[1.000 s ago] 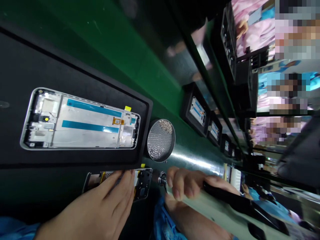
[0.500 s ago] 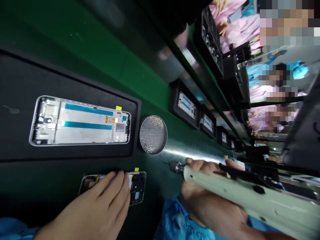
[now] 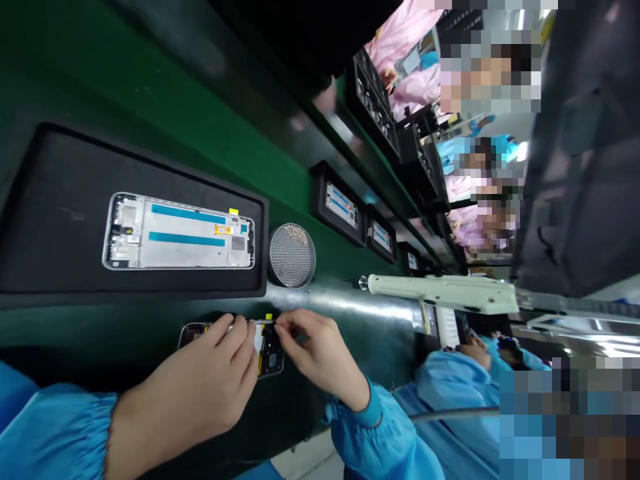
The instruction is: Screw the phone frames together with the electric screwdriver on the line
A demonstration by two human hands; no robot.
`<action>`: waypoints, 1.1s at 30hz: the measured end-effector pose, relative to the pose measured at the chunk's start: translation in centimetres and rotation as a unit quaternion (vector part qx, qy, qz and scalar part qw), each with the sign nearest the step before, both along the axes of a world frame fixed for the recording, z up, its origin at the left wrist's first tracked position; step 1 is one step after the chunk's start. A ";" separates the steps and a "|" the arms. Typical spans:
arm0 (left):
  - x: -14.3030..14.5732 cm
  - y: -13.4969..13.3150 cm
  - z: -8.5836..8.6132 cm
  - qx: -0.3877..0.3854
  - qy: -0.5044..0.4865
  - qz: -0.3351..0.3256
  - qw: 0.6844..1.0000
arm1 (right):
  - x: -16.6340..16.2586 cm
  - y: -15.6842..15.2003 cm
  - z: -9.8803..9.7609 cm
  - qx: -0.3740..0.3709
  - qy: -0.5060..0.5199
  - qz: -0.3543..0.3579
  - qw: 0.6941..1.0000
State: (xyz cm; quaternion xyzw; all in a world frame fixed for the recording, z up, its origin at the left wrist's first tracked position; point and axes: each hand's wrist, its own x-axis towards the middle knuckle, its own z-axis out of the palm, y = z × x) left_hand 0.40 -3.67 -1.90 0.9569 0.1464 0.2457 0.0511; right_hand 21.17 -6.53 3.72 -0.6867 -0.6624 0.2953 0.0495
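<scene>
A: State the location of the workpiece.
B: The black-and-silver rectangular phone assembly [image 3: 273, 357] lies on the glossy green tabletop [image 3: 225, 150], near the shallow black rectangular tray [image 3: 60, 230]. A small yellow tab [image 3: 269, 317] projects from its far edge.
A: Left hand?
B: The bare left hand [image 3: 200, 380] lies across the assembly, covering its middle. The thumb is hidden — whether the hand grips or only presses cannot be told.
A: Right hand?
B: The bare right hand [image 3: 317, 347] is at the assembly's far right corner, thumb and index finger in a narrow pinch beside the tab. Whether anything sits between the fingertips cannot be told.
A: Adjacent items?
B: The tray carries a silver rectangular phone frame [image 3: 190, 252] with two long blue strips. A round grey metal dish [image 3: 293, 257] stands just beside the tray. The pale-green cylindrical power screwdriver [image 3: 440, 291] is apart from both hands — tip towards the dish.
</scene>
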 end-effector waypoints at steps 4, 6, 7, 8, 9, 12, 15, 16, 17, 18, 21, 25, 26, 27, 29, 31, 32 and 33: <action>0.1 0.1 0.1 0.009 0.004 0.002 1.000 | 0.4 1.3 0.0 -0.046 -0.039 0.029 0.998; 0.1 0.1 0.1 0.011 0.008 0.003 1.000 | 0.5 1.8 0.3 -0.068 -0.050 0.041 0.996; 0.0 0.1 0.2 0.012 0.008 0.004 1.000 | 0.4 2.0 0.4 -0.080 -0.055 0.047 0.994; 0.0 0.1 0.2 0.012 0.008 0.005 1.000 | 0.3 2.2 0.6 -0.091 -0.061 0.051 0.993; 0.0 0.2 0.2 0.012 0.009 0.007 1.000 | 0.2 2.4 0.7 -0.101 -0.067 0.055 0.991; 0.1 0.1 0.2 0.008 0.013 0.007 1.000 | -0.4 2.8 1.1 -0.122 -0.092 0.059 0.986; 0.1 0.1 0.1 0.005 0.019 0.007 1.000 | -0.9 3.1 1.4 -0.135 -0.118 0.062 0.982; 0.1 0.0 0.1 0.006 0.019 0.007 1.000 | -1.0 3.2 1.5 -0.139 -0.125 0.064 0.980; 0.1 0.0 0.1 0.007 0.019 0.007 1.000 | -1.1 3.3 1.5 -0.143 -0.132 0.066 0.979; 0.1 0.0 0.0 0.009 0.019 0.007 1.000 | -1.1 3.4 1.5 -0.147 -0.138 0.067 0.977; 0.1 0.0 0.0 0.011 0.016 0.004 1.000 | -1.3 3.7 1.5 -0.157 -0.157 0.068 0.973; 0.0 0.2 0.0 0.008 0.022 -0.005 1.000 | -1.8 4.2 1.4 -0.169 -0.182 0.069 0.966; 0.0 0.2 0.0 0.008 0.024 -0.007 1.000 | -1.9 4.4 1.4 -0.171 -0.188 0.070 0.965; 0.0 0.2 0.0 0.007 0.025 -0.009 1.000 | -2.0 4.5 1.4 -0.172 -0.192 0.073 0.964; 0.1 0.3 0.0 0.005 0.030 -0.011 0.999 | -2.1 4.6 1.5 -0.173 -0.195 0.082 0.962; 0.1 0.2 0.0 0.006 0.031 -0.011 0.999 | -2.1 4.7 1.5 -0.173 -0.194 0.096 0.961; 0.1 0.2 0.0 0.007 0.029 -0.011 0.999 | -2.0 4.7 1.4 -0.172 -0.194 0.104 0.960; 0.1 0.2 -0.1 0.007 0.026 -0.009 1.000 | -1.9 4.7 1.4 -0.169 -0.193 0.113 0.960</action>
